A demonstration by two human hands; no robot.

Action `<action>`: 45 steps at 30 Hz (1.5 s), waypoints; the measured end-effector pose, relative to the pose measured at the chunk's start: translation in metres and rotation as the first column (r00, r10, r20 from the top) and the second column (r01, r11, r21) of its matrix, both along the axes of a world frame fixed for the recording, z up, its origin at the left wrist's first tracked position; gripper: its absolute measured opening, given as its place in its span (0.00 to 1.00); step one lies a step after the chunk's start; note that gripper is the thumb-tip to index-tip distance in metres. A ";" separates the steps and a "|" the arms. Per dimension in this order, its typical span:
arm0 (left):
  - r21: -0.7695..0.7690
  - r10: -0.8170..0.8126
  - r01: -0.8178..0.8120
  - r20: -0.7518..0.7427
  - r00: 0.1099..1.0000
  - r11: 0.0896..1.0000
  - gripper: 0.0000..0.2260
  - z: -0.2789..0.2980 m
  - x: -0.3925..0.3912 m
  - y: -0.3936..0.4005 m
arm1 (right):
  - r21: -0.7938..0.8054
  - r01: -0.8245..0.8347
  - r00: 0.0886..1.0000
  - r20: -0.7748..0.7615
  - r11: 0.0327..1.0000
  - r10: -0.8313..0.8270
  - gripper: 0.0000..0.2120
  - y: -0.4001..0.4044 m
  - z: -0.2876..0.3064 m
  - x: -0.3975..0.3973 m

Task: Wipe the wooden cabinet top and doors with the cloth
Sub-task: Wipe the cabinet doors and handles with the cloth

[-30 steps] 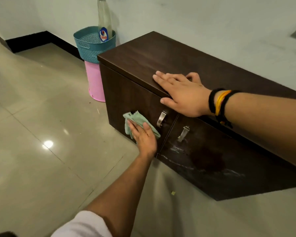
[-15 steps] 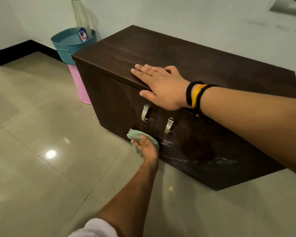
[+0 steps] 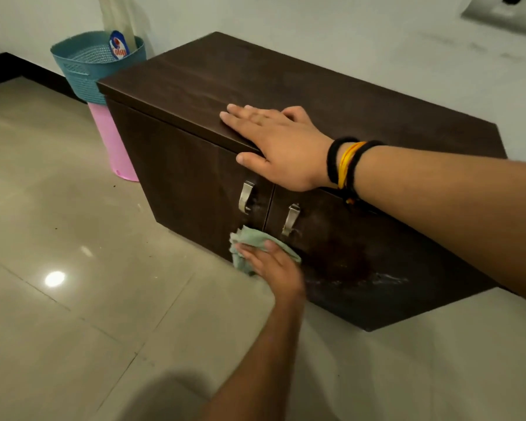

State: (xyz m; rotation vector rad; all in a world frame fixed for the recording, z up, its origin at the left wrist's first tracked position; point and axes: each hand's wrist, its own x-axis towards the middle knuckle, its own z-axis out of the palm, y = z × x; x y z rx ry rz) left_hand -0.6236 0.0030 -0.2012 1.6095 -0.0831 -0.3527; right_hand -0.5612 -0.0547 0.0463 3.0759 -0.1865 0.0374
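Observation:
A low dark wooden cabinet [image 3: 316,95] stands against the wall, with two doors and two metal handles [image 3: 246,197]. My left hand [image 3: 274,265] presses a crumpled pale green cloth [image 3: 249,244] against the bottom of the left door [image 3: 176,183], close to the seam between the doors. My right hand [image 3: 283,147] lies flat, fingers spread, on the front edge of the cabinet top above the handles. The right door [image 3: 362,262] shows whitish smears and a dark stain low down.
A teal basket [image 3: 85,68] sits on a pink bin [image 3: 113,147] at the cabinet's left end, with a plastic bottle [image 3: 119,25] standing in it. Glossy tiled floor [image 3: 73,268] stretches to the left and in front. A white wall runs behind.
My left hand has slid the cloth down the left door from beside the handle to the bottom near the seam. My right hand has stayed on the cabinet top.

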 end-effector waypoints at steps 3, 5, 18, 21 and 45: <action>0.030 0.127 -0.123 -0.236 0.963 0.992 0.28 -0.009 0.020 0.002 | 0.068 0.001 1.000 0.022 0.998 -0.002 0.28 0.000 0.005 -0.007; 0.053 0.014 -0.005 -0.179 0.984 0.999 0.28 -0.011 -0.018 -0.002 | 0.193 -0.017 0.999 0.036 0.981 0.011 0.26 -0.002 0.011 -0.020; -0.090 0.123 -0.107 0.197 0.973 0.990 0.30 0.007 -0.075 -0.026 | 0.254 0.021 0.998 -0.061 0.967 -0.005 0.29 -0.044 0.016 -0.119; -0.070 -0.038 0.076 0.442 0.896 0.995 0.32 -0.001 -0.085 -0.018 | 0.273 0.011 0.998 -0.069 0.962 0.009 0.28 -0.046 0.016 -0.121; 0.045 -0.028 -0.081 0.979 0.202 0.996 0.33 0.036 -0.060 -0.044 | 0.261 0.042 0.993 -0.114 0.964 -0.012 0.26 -0.067 0.013 -0.197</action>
